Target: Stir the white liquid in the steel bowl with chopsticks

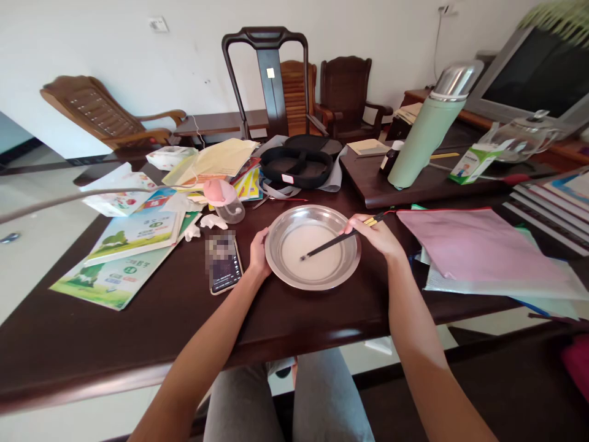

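Dark wooden table [138, 337] before a white wall [115, 43], with a tall-backed chair [272, 92] beyond its far edge. Close to the middle of the table's near edge, a steel basin [317, 279] with pale contents [294, 238] across its bottom. Left hand [260, 253] curled around the basin's left rim, gripping it. Right hand [376, 236] over the right rim, grasping black chopsticks [329, 245] by the gold-banded end; tips low over the pale contents, impossible to tell whether touching. Just beside the left hand, a phone [232, 273] with a lit screen, partly blurred. Beyond the phone, crumpled tissues [214, 221] and a pink-topped bottle [221, 193]. Toward the left edge, green-covered books [138, 230], overlapping. Near the far edge, a black case [313, 180] with compartments. Toward the right edge, a pink pouch [473, 242] on top of a whitish sheet [442, 281]. By the far right corner, a pale green thermos [423, 135].
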A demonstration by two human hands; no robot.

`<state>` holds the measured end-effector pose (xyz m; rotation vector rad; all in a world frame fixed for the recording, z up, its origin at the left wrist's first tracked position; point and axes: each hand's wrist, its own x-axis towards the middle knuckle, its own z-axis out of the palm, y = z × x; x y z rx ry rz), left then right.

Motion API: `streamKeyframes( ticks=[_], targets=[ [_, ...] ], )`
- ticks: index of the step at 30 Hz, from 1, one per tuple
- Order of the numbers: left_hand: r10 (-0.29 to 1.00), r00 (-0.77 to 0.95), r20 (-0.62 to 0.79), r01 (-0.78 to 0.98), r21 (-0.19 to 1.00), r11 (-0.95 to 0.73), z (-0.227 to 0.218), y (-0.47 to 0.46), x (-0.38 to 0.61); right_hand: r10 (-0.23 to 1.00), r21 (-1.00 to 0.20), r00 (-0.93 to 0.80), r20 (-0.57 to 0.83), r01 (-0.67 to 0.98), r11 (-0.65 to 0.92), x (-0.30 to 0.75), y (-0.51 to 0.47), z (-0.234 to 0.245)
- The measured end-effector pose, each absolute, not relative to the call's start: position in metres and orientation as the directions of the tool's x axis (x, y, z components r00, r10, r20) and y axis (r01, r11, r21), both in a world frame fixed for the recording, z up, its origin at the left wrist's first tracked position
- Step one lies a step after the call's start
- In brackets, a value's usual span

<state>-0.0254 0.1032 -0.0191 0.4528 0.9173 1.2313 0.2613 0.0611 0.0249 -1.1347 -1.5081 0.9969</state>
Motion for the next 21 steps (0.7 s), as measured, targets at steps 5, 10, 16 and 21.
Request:
streamKeyframes(
  ticks=[5, 10, 16, 21],
  targets=[
    [0.933, 0.057, -0.356, -0.599, 0.736, 0.317, -0.0193, 0.1032, -0.025, 0.959, -0.959, 0.112, 0.26, 0.148, 0.242, 0.2682, 0.0622, 0.0231],
    [0.937, 0.049, -0.346, -0.603, 0.738, 0.304, -0.0201, 0.1036, -0.0245, 0.979, -0.965, -0.066, 0.192, 0.169, 0.201, 0.2624, 0.0612, 0.0249],
    [0.937, 0.052, -0.346, -0.611, 0.731, 0.304, -0.0189, 0.103, -0.0226, 0.956, -0.954, 0.115, 0.269, 0.167, 0.248, 0.2671, 0.0646, 0.0216],
    [0.936, 0.064, -0.346, -0.606, 0.732, 0.312, -0.0184, 0.1029, -0.0225, 0.978, -0.964, -0.044, 0.204, 0.164, 0.208, 0.265, 0.0624, 0.0222]
  ],
)
